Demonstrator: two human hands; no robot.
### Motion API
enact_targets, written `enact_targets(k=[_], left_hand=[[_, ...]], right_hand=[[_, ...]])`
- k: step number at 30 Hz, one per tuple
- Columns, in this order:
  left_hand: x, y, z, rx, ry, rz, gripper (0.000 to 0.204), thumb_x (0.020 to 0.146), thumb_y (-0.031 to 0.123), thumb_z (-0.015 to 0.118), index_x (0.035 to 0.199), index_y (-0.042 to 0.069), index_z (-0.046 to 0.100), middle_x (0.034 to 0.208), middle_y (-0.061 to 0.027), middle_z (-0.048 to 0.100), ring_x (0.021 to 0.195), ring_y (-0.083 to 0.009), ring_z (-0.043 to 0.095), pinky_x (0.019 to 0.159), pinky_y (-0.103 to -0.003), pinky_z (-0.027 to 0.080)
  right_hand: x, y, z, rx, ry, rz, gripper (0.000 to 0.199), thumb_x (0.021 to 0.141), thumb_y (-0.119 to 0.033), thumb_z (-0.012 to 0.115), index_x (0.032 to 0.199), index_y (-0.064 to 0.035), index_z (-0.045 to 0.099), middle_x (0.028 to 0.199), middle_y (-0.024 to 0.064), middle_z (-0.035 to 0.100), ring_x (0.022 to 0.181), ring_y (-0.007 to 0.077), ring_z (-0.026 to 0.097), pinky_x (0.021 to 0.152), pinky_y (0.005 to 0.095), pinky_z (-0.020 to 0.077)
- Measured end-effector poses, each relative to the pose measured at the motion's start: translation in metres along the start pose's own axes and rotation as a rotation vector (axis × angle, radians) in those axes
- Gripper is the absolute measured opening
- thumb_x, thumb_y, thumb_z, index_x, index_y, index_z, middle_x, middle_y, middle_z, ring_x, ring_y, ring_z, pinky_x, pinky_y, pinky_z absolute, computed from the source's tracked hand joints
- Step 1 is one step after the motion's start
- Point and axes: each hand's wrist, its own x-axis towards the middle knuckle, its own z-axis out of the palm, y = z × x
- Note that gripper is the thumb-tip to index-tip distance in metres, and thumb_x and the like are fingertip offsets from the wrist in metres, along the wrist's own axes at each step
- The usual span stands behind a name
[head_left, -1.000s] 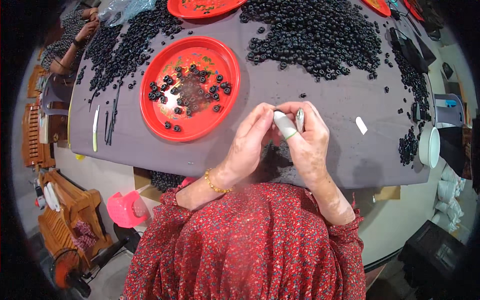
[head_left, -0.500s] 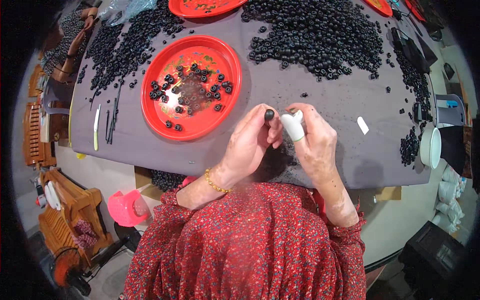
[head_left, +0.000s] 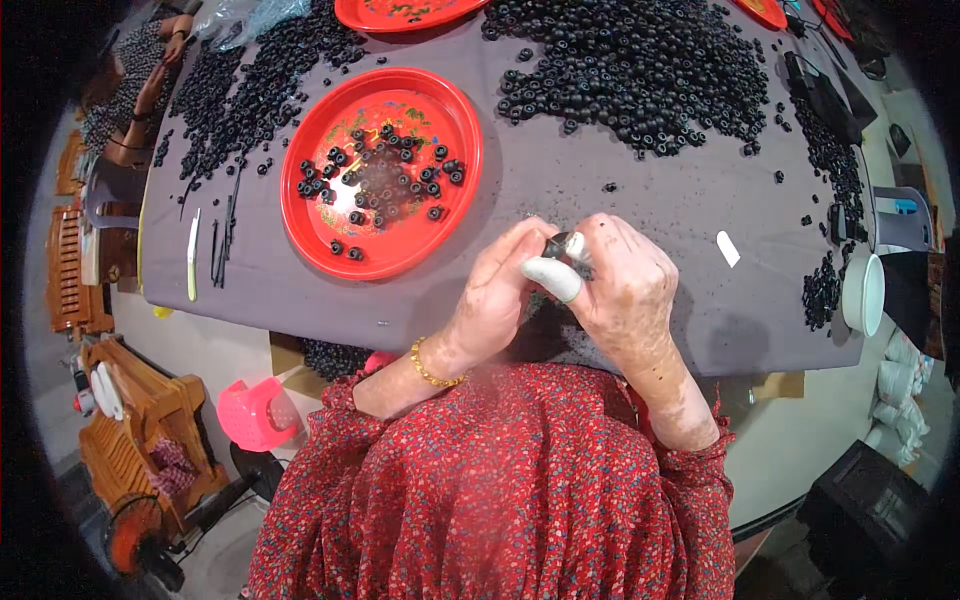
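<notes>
Black round part [head_left: 560, 244], one: held above the front of the grey-covered tabletop [head_left: 440, 310], between the fingertips of both hands, partly hidden. Left hand [head_left: 492, 295]: closed, gripping the part; gold-coloured bracelet [head_left: 432, 368] at wrist. Right hand [head_left: 632, 285]: fingers curled, white thumb cover [head_left: 551, 277] over the near side of the part; whether it grips anything cannot be told. Red round tray [head_left: 425, 235]: left of centre, similar black pieces [head_left: 356, 217] within. Large black heap [head_left: 630, 80]: beyond the hands. White slip [head_left: 727, 249]: right of the right hand. Slim green-handled tool [head_left: 192, 265]: far left.
</notes>
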Motion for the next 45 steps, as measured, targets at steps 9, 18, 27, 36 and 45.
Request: enact_targets(k=[9, 18, 27, 36, 45], left_hand=[[-0.002, 0.003, 0.001, -0.005, 0.013, -0.054, 0.028, 0.097, 0.029, 0.040, 0.099, 0.003, 0.052, 0.092, -0.0028, 0.054, 0.087, -0.0090, 0.051, 0.079, -0.025, 0.041], [-0.005, 0.000, 0.007, 0.032, 0.044, 0.019, 0.025, 0.097, 0.025, 0.041, 0.102, 0.002, 0.051, 0.080, -0.0020, 0.051, 0.069, -0.0080, 0.050, 0.062, -0.022, 0.041], [-0.009, 0.004, -0.003, -0.033, -0.025, -0.077, 0.025, 0.096, 0.026, 0.041, 0.098, 0.004, 0.053, 0.092, -0.0021, 0.052, 0.088, -0.0093, 0.050, 0.079, -0.025, 0.040], [-0.003, 0.009, 0.007, 0.006, -0.105, 0.024, 0.027, 0.097, 0.026, 0.036, 0.088, 0.003, 0.049, 0.081, -0.0024, 0.047, 0.070, -0.0086, 0.041, 0.064, -0.024, 0.038], [0.000, 0.041, -0.031, 0.692, 0.412, 0.091, 0.020, 0.095, 0.020, 0.042, 0.092, 0.003, 0.052, 0.076, 0.0018, 0.050, 0.071, -0.0069, 0.045, 0.064, -0.022, 0.039]], right_hand=[[0.000, 0.002, 0.003, -0.017, 0.037, -0.039, 0.039, 0.070, -0.039, 0.070, 0.070, -0.0065, 0.048, 0.059, 0.0063, 0.047, 0.052, 0.0259, 0.052, 0.046, 0.0359, 0.0401], [-0.002, 0.006, 0.005, -0.055, 0.088, -0.106, 0.040, 0.068, -0.044, 0.069, 0.067, -0.0090, 0.049, 0.056, 0.0021, 0.045, 0.048, 0.0200, 0.051, 0.044, 0.0322, 0.0411], [-0.006, 0.009, 0.006, -0.007, 0.045, -0.168, 0.028, 0.070, -0.029, 0.069, 0.066, -0.0091, 0.050, 0.055, 0.0029, 0.046, 0.048, 0.0204, 0.052, 0.045, 0.0328, 0.0414], [-0.012, 0.013, 0.001, 0.095, 0.003, -0.165, 0.031, 0.072, -0.032, 0.068, 0.065, -0.0090, 0.048, 0.055, 0.0040, 0.046, 0.049, 0.0219, 0.052, 0.046, 0.0334, 0.0414], [-0.009, 0.047, 0.017, -0.071, -0.155, 0.299, 0.027, 0.082, -0.030, 0.061, 0.086, -0.0053, 0.052, 0.072, 0.0150, 0.060, 0.067, 0.0358, 0.059, 0.057, 0.0429, 0.0463]])
